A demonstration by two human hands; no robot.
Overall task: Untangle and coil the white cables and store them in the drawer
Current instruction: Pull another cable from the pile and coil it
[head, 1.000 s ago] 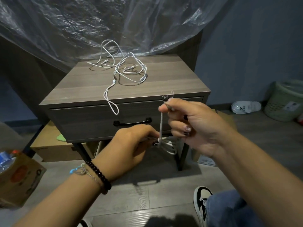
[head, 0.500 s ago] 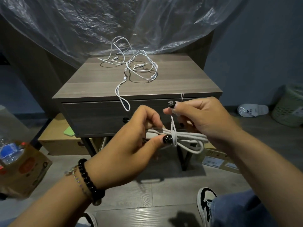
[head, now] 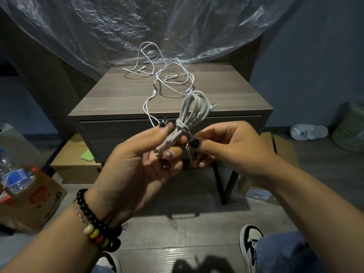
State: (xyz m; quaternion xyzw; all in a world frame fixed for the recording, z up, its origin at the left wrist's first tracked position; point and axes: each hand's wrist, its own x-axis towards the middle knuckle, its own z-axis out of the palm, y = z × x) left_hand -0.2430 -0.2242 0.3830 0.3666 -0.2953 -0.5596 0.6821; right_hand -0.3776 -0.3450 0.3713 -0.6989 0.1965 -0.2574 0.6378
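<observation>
White cable bundle (head: 189, 119) sits at the centre of my head view, held up between both hands in front of the nightstand. It is folded into long loops that fan upward, with a few turns of the same cable wrapped round its middle like a waist. A plug tip (head: 213, 105) pokes out at the upper right of the loops.

My left hand (head: 141, 154) has its fingers curled round the lower half of the bundle, palm turned toward me, thumb up beside the wrapped part. A beaded bracelet (head: 94, 219) circles that wrist at the lower left of the frame. My right hand (head: 226, 146) pinches the loose tail of the cable just below the wrap, thumb and forefinger tight together, the other fingers curled under.

Above the hands, in the upper middle of the frame, a tangle of thin white earphone cables (head: 167, 75) lies on top of the wooden nightstand (head: 226, 91), one loop hanging over the front edge. The drawer (head: 236, 123) under the top is closed. A clear plastic sheet (head: 137, 26) hangs behind.

At the left edge a cardboard box (head: 35, 201) holds a water bottle (head: 13, 178). A black and white sneaker (head: 250, 245) shows at the lower right, and a green basket (head: 352, 131) at the far right
</observation>
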